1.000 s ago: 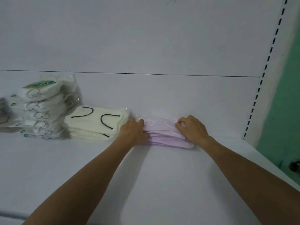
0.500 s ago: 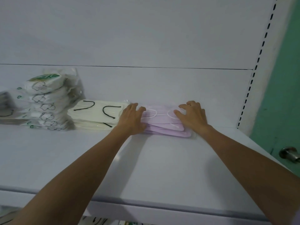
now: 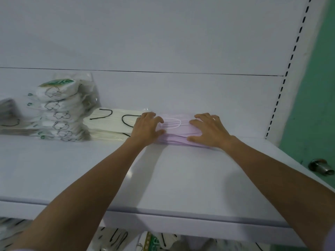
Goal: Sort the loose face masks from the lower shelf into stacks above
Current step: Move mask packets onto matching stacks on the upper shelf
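Both bare forearms reach forward and up over the white shelf [image 3: 172,180], converging toward its back. The left hand [image 3: 147,126] lies palm down on the left end of the purple mask stack [image 3: 178,136], fingers loosely spread and slightly bent, thumb along the front edge. The right hand [image 3: 208,130] lies flat on the right end, fingers spread and nearly straight. Neither hand clasps anything; both only press on the stack, which sits against the white back panel [image 3: 163,42]. Just beside it to the left is a low pile of cream masks with black ear loops [image 3: 108,122], then a taller pile of bagged white masks [image 3: 58,109]. Loose masks [image 3: 116,238] show on the lower shelf beneath. At right stand a slotted upright [image 3: 290,69], a green wall [image 3: 319,84] and a metal door knob [image 3: 321,166].
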The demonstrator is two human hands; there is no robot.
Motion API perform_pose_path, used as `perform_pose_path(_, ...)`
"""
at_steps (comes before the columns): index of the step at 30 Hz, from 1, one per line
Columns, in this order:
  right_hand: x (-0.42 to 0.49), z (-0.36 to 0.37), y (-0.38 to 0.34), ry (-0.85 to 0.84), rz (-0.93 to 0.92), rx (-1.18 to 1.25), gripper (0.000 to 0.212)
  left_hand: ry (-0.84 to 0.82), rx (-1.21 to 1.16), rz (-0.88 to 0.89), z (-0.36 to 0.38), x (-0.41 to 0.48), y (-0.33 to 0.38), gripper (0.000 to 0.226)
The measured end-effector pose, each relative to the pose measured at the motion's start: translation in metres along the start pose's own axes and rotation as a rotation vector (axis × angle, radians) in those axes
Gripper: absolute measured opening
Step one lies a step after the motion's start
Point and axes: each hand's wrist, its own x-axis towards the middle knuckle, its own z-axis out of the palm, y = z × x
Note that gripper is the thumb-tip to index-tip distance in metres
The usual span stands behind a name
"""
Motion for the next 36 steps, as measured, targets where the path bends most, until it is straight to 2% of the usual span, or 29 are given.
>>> perform_pose_path(3, -0.002, 0.000, 0.003, -0.003, 0.028, -0.005, 0.056, -0.017, 0.000, -0.014, 0.001, 0.003, -0.003, 0.034)
perform_pose_path(7, -0.004, -0.001, 0.005, -0.021, 0.062, -0.005, 0.054, -0.038, 0.018, -0.010, 0.006, 0.007, -0.002, 0.041)
perform_pose_path(11, 0.000, -0.005, -0.008, 0.063, 0.028, 0.021, 0.062, 0.086, -0.045, -0.019, 0.003, 0.004, -0.010, 0.038)
perform_pose_path(16, 0.029, -0.009, -0.059, 0.139, -0.090, 0.064, 0.063, 0.206, -0.081, -0.102, -0.021, -0.022, -0.046, 0.019)
perform_pose_path(20, 0.052, -0.003, -0.107, 0.129, -0.173, 0.069, 0.066, 0.124, 0.053, -0.107, -0.032, -0.051, -0.078, 0.021)
perform_pose_path(24, 0.065, 0.008, -0.147, 0.111, -0.211, 0.086, 0.069, -0.010, 0.035, -0.180, -0.037, -0.060, -0.105, 0.016)
perform_pose_path(27, 0.072, 0.012, -0.162, 0.107, -0.202, 0.055, 0.065, -0.069, -0.012, -0.169, -0.041, -0.061, -0.119, 0.014)
perform_pose_path(30, 0.080, 0.013, -0.164, 0.119, -0.158, 0.056, 0.059, -0.069, -0.073, -0.144, -0.041, -0.057, -0.126, 0.022)
perform_pose_path(36, 0.093, 0.008, -0.162, 0.089, 0.073, 0.079, 0.041, -0.135, -0.139, -0.182, -0.041, -0.044, -0.127, 0.041)
